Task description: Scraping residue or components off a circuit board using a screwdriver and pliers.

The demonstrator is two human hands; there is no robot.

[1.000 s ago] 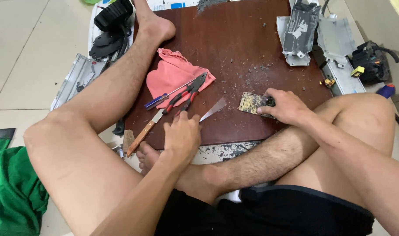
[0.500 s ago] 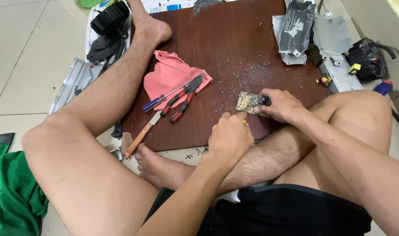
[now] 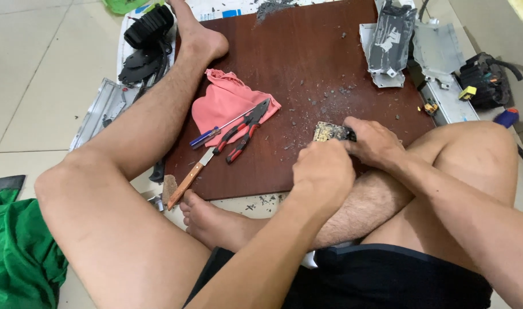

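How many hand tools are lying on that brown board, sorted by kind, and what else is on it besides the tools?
Pliers, red handles: 1
Screwdriver, blue handle: 1
Knife, wooden handle: 1
Pink cloth: 1
Small circuit board, held between left hand and right hand: 1
Total on the brown board: 5
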